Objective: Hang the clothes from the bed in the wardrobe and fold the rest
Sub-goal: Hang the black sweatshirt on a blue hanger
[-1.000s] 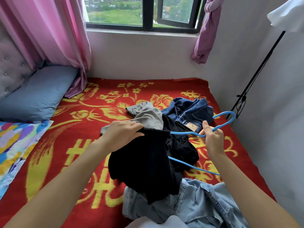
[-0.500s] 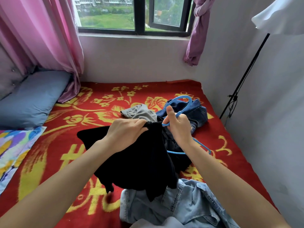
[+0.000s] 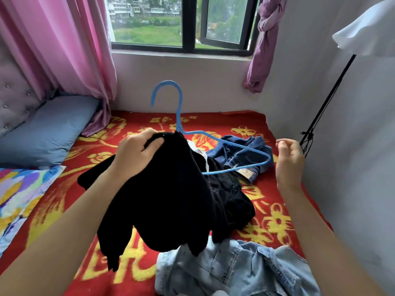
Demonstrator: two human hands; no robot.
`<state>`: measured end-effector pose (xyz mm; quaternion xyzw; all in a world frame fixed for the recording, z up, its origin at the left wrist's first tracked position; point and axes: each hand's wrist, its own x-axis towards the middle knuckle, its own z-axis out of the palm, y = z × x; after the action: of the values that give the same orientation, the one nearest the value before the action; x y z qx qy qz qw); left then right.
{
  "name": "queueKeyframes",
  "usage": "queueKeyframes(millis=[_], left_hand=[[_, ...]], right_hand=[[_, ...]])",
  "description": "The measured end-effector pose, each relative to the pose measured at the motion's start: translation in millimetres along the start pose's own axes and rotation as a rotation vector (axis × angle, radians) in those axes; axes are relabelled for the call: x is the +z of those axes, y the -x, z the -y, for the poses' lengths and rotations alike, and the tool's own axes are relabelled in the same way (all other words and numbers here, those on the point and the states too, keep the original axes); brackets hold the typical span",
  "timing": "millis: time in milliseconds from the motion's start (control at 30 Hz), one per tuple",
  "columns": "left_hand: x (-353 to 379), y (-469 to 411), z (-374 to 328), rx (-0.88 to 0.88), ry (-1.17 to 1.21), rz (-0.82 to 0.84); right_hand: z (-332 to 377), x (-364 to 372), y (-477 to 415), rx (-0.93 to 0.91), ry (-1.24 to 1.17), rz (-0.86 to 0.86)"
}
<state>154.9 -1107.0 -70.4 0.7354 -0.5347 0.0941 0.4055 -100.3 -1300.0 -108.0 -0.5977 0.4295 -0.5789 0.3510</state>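
now the blue hanger (image 3: pixel 179 112) points up; left grip (image 3: pixel 136 154) holds the black top (image 3: pixel 171 199), right grip (image 3: pixel 288 161) let go, fingers loose.

home bedroom | bed (image 3: pixel 252 122), pillow (image 3: pixel 44 133), curtained window (image 3: pixel 181 24)

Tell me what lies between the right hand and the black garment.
In the head view, the blue hanger juts from the black garment toward the right hand, above dark blue jeans on the bed.
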Motion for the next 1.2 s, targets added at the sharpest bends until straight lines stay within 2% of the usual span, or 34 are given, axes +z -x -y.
queueKeyframes(millis=[67, 100, 133, 200, 267, 367, 533, 567, 633, 700, 733, 800, 900, 1000, 1200], left_hand=[[-5.6, -4.9, 0.7, -0.035, 0.148, 0.009], [-7.0, -6.5, -1.1, -0.033, 0.215, 0.010], [-7.8, -8.0, -5.0, -0.029, 0.278, 0.014], [-8.1, -11.3, -12.0, -0.014, 0.366, 0.017], [-9.0, -14.2, -18.7, 0.001, 0.415, -0.001], [-14.7, -18.7, -19.9, 0.026, 0.487, -0.058], [-27.6, -18.0, -11.9, 0.032, 0.559, -0.105], [-29.6, -17.4, -9.0, 0.023, 0.567, -0.123], [-32.9, -15.7, -4.3, 0.002, 0.585, -0.143], [-35.7, -13.7, 1.3, -0.020, 0.574, -0.155], [-36.9, -12.7, 5.1, -0.027, 0.572, -0.160], [-42.4, -10.5, 20.0, -0.083, 0.608, -0.204], [-53.8, 0.3, 49.2, -0.177, 0.587, -0.251], [-54.6, 15.6, 68.5, -0.189, 0.449, -0.204], [-59.3, 14.9, 83.3, -0.136, 0.362, -0.143]], right_hand=[[-18.8, -5.5, -11.6, 0.359, -0.140, 0.025], [-24.8, -4.8, -9.0, 0.442, -0.167, 0.104], [-27.9, -2.0, -2.9, 0.456, -0.183, 0.207], [-20.1, 9.8, 15.0, 0.361, -0.269, 0.444], [1.3, 25.1, 29.6, 0.279, -0.473, 0.656], [25.7, 48.5, 41.8, 0.239, -0.660, 0.855], [43.2, 72.9, 56.7, 0.070, -0.450, 1.058], [44.4, 75.3, 58.2, 0.010, -0.328, 1.087], [39.2, 79.6, 61.2, -0.238, 0.056, 1.146], [31.8, 80.8, 65.6, -0.502, 0.411, 1.166], [31.2, 77.9, 67.5, -0.601, 0.499, 1.162], [34.1, 64.3, 64.9, -0.750, 0.536, 1.103], [38.9, 30.0, 44.5, -0.921, 0.500, 0.904], [54.2, 0.8, 31.4, -0.967, 0.525, 0.959], [77.7, -27.4, 27.3, -0.885, 0.554, 1.032]])
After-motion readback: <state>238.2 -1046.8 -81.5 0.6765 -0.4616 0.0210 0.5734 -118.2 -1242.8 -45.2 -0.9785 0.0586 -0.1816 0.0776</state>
